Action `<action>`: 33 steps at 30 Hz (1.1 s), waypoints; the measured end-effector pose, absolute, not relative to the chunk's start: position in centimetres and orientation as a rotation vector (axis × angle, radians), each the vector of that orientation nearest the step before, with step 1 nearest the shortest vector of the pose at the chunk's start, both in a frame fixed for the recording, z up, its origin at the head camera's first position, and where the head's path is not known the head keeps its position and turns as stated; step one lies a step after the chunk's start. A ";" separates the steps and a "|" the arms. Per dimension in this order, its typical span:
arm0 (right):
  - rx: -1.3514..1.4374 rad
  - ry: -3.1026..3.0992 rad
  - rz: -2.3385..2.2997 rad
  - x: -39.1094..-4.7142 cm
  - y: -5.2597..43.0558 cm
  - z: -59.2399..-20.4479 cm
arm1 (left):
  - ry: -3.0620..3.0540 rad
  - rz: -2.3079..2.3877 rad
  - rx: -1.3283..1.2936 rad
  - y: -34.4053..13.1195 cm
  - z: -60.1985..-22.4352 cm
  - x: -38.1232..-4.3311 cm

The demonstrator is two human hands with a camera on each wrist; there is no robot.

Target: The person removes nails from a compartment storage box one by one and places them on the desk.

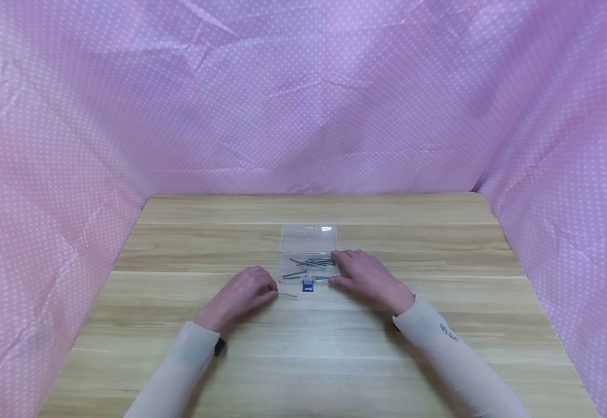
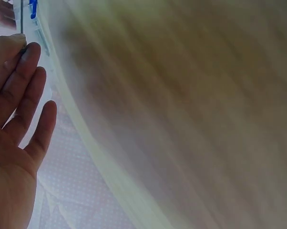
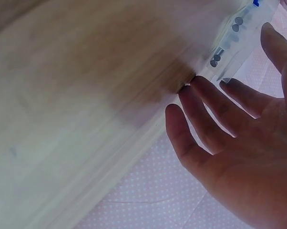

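In the head view my left hand point(image 1: 246, 289) pinches one end of a thin metal nail point(image 1: 288, 295) between thumb and fingertips, just in front of a clear plastic box. The left wrist view shows the nail point(image 2: 22, 19) pointing up from the pinch, the other fingers spread. The box point(image 1: 284, 267) lies with its lid point(image 1: 306, 239) open to the back and several nails point(image 1: 318, 262) inside. At its right end, my right hand point(image 1: 368, 278) holds the box, thumb at the front corner and index finger at the back corner. Round nail heads point(image 3: 215, 60) show through its wall.
A blue latch point(image 1: 307, 286) sticks out from the box's front edge. Under everything is a wood-grain table point(image 1: 303, 360). Pink dotted cloth point(image 1: 303, 116) hangs behind the table and along both sides.
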State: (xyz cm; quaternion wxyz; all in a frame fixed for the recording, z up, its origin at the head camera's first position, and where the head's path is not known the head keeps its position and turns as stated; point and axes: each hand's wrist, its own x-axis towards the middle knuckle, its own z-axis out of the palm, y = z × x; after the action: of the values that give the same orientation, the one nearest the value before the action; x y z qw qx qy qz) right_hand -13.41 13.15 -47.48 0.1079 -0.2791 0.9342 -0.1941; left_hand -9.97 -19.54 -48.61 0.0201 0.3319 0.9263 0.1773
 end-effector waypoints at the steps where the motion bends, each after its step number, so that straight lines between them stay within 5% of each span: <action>1: -0.820 2.749 -0.572 -13.4 13.1 -47.5 | 2.873 0.538 1.029 -19.6 -48.7 -10.0; 33: -0.831 2.757 -0.607 -13.3 13.4 -47.8 | 2.823 0.532 0.809 -20.5 -49.2 -10.1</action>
State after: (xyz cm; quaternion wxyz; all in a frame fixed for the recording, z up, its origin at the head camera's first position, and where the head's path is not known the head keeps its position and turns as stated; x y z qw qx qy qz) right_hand -13.27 13.42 -47.76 0.0991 -0.2811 0.9322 -0.2052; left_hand -10.07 -20.47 -49.24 0.0784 0.2704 0.9430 0.1776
